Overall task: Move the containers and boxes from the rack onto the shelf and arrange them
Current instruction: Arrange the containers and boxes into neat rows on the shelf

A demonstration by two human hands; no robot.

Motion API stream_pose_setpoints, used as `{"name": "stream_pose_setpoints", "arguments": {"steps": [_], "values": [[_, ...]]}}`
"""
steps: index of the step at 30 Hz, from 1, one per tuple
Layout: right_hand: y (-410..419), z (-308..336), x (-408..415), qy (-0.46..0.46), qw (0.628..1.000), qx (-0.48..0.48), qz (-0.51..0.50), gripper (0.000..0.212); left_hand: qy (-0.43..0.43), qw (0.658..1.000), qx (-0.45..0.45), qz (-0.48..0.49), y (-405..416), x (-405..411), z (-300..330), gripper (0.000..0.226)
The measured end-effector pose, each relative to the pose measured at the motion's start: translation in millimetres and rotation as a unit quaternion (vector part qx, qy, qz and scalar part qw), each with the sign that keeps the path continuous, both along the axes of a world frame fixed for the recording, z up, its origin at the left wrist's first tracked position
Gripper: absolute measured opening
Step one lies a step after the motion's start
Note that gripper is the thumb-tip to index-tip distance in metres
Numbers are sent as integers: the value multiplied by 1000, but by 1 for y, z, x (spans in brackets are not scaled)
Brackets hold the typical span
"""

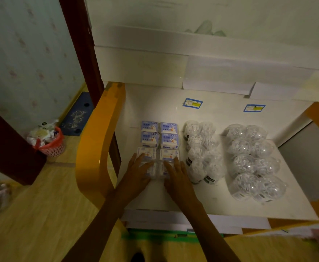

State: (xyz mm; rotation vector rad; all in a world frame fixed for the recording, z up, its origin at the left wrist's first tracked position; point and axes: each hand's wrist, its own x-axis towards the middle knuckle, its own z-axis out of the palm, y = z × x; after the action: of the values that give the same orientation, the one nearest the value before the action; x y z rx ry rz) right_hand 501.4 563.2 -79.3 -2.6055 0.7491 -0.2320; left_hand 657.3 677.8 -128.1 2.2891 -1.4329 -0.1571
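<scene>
So, nearest the camera, both hands are down flat on the front pair of boxes. The left hand (136, 172) lies on the left front box (147, 163) and the right hand (175, 173) on the right front box (169, 163), fingers straight and spread a little, resting on top rather than wrapped round anything — looks to me like squaring the pair up against the row behind.

The boxes sit on the white shelf (221, 207) near its left side, just beside the orange frame (96, 148). Behind the front pair come two more rows of blue-and-white boxes (159, 135), two wide, all touching.

Handling guess: clear plastic packs, light and fairly stiff but glossy, so they'll probably skate on that smooth shelf. Pushing from the near edge or pinching the two short sides seems safer than pressing on the lid, which may flex.

To the right there's a double row of clear round containers (202, 152), and further right again a second double row of them (253, 163), well apart from the boxes. Those look light and prone to rolling or toppling if bumped.

Farther back on the shelf are two blue-edged labels (192, 103), then white board along the back. Off to the left on the floor, a red basket (51, 146) full of rubbish.
</scene>
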Motion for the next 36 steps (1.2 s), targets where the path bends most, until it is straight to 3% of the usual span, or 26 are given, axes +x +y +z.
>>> {"name": "stream_pose_setpoints", "arguments": {"steps": [7,13,22,28,36], "values": [[-7,-9,-3,-35,999,28,8,64,10,999,-43,1,1,4,-1,61],[-7,-8,-2,-27,998,50,-6,66,-61,989,-137,1,-3,-6,20,64],[-11,-12,-4,-61,996,67,2,69,-1,997,-70,-16,1,-2,11,63],[-10,-16,-1,-48,997,66,-12,74,76,992,-79,66,2,-14,14,66],[-16,-26,-2,-51,997,65,-4,75,43,992,-108,49,0,-19,20,67]]}}
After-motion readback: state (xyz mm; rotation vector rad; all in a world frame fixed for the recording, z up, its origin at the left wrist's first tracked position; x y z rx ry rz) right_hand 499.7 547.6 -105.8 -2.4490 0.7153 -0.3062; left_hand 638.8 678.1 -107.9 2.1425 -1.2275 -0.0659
